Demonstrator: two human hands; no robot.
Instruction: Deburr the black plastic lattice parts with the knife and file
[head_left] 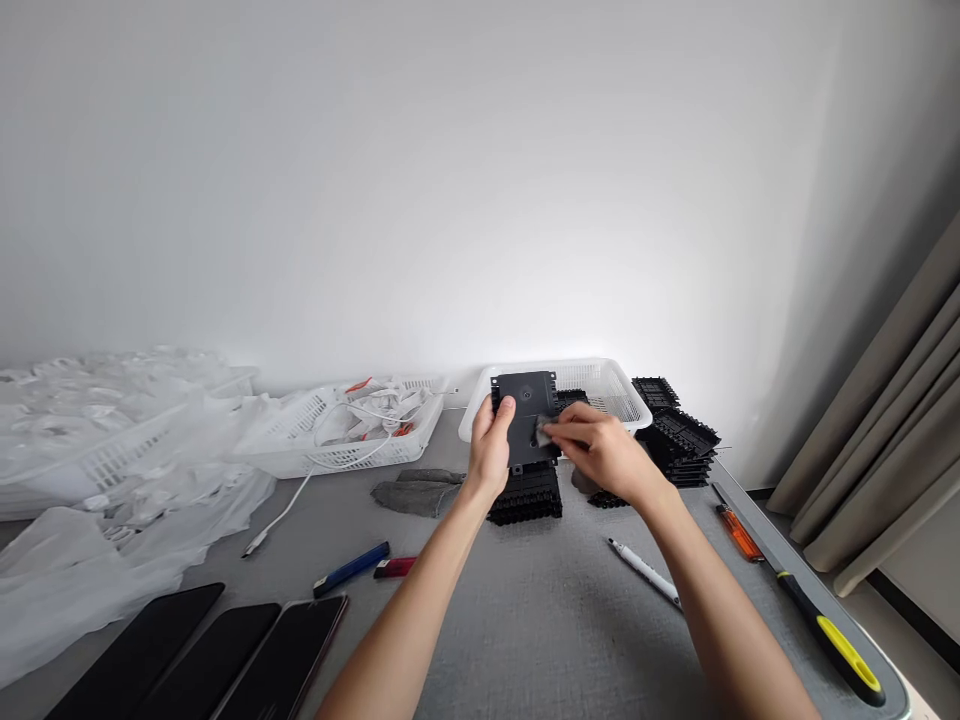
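Observation:
A flat black plastic plate [531,400] with notched edges and small corner tabs is held up in my left hand [491,450], the thumb lying over its left side. My right hand [604,450] pinches a small grey cloth [543,432] against the lower right of the plate's face. Below the plate, a stack of similar black plates [529,497] stands on the table. Behind both hands is a white plastic basket [626,400] with black parts partly hidden inside.
More black plates [679,445] are piled at the right. A grey cloth [420,492], blue lighter [351,570], red lighter [394,568], white marker [645,572], orange lighter [739,533] and yellow-black handled knife [829,635] lie around. Phones [281,665] and a cable basket [352,455] are left.

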